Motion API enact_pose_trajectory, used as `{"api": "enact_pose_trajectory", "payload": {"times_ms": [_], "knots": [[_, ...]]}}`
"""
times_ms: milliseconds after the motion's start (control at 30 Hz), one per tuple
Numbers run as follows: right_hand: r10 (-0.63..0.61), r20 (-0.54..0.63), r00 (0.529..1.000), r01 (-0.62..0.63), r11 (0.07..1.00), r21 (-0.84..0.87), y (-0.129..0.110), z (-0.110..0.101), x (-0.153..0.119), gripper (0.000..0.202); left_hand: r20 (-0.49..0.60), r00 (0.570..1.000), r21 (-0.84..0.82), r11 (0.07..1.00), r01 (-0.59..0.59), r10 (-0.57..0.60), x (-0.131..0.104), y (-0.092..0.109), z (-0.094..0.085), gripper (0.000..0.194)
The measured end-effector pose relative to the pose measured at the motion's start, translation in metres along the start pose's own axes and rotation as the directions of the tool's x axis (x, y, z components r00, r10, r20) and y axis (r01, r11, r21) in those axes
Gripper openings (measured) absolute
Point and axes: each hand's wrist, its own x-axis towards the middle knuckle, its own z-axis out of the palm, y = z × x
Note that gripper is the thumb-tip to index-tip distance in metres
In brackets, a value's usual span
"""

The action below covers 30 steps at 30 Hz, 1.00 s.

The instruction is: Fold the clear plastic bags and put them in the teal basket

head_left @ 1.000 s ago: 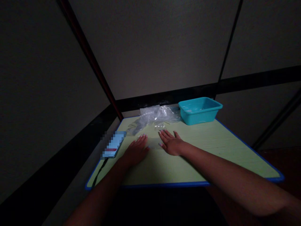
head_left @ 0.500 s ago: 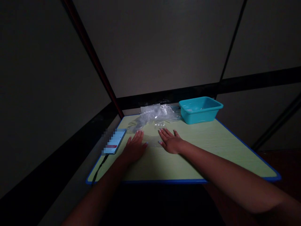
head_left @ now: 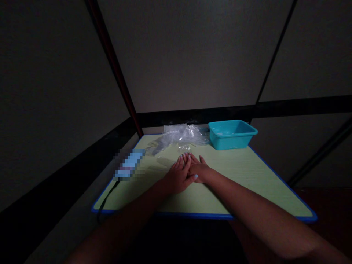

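My left hand (head_left: 178, 178) lies palm down with fingers stretched, partly over my right hand (head_left: 199, 170). My right hand is flat too, its fingers extended and some of them covered by the left. A clear, flat plastic piece (head_left: 163, 162) rests on the pale green table (head_left: 233, 183), reaching from beside my left fingers out to the left. Just beyond my fingertips is a heap of crumpled clear plastic bags (head_left: 183, 136). Neither hand grips anything that I can see.
A turquoise basin (head_left: 232, 141) stands at the table's back right. On the left lies a phone (head_left: 130, 164), partly pixelated, with a black strap (head_left: 107, 198) hanging over the front edge. Panelled walls (head_left: 192, 55) rise behind and to the left.
My left hand has moved right and now overlaps my right hand. The clear plastic piece that lay between the hands now shows left of them. The view has shifted slightly.
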Motion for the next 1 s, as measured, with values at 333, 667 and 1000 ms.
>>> {"api": "enact_pose_trajectory", "payload": {"times_ms": [333, 667, 1000], "knots": [[0.096, -0.056, 0.994, -0.089, 0.99, 0.106, -0.001, 0.007, 0.007, 0.068, 0.017, 0.997, 0.101, 0.992, 0.075, -0.077, -0.006, -0.049, -0.001, 0.063], [0.084, -0.047, 0.995, -0.076, 0.987, 0.142, -0.001, 0.003, 0.004, 0.068, 0.041, 0.964, 0.184, 0.95, 0.252, -0.263, -0.02, -0.086, -0.016, 0.074], [0.087, -0.032, 0.996, -0.081, 0.985, 0.15, 0.008, -0.005, -0.002, 0.073, -0.157, 0.957, 0.169, 0.948, 0.27, -0.245, -0.019, -0.075, -0.02, 0.065]]}}
